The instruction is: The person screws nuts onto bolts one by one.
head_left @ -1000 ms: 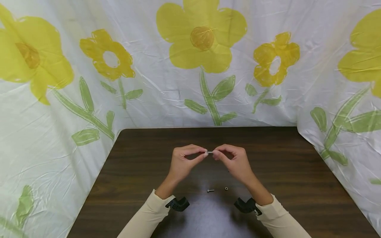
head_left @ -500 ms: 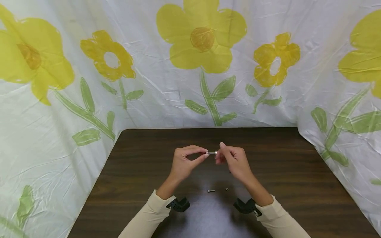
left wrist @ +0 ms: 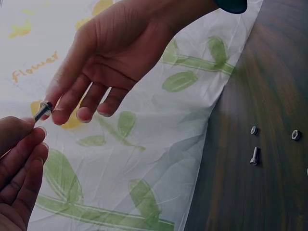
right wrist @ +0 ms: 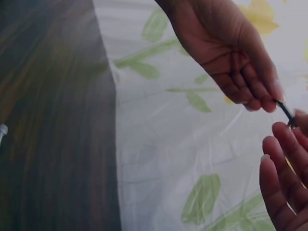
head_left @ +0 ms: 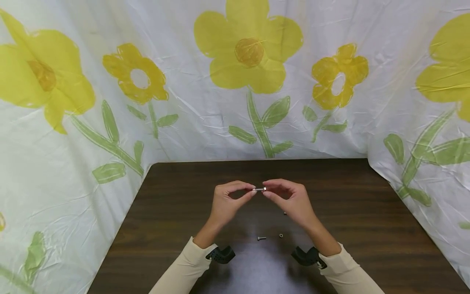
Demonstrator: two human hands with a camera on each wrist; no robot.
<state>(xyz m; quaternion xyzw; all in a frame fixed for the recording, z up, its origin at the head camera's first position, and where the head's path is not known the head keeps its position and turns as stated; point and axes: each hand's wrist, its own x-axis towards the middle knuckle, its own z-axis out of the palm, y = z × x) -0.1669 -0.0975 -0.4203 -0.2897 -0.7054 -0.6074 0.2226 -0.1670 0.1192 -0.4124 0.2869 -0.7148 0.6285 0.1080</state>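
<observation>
In the head view my left hand pinches one end of a small metal bolt between thumb and fingertips, its shank pointing right. A nut sits at the bolt's right end. My right hand holds that nut between thumb and index fingertips. Both hands are raised over the table, fingertips facing each other. The left wrist view shows the bolt's threaded shank with the nut around its far end. The bolt's left end is hidden by the left fingers.
On the dark wooden table another bolt lies beside a loose nut. A second loose nut lies farther back, near the right wrist. A white flowered cloth hangs behind and around the table. Each wrist wears a black camera mount.
The right thumb lifted off the nut half a second ago, leaving it in sight, and has come back down onto it with the index finger. The left hand keeps its pinch on the bolt.
</observation>
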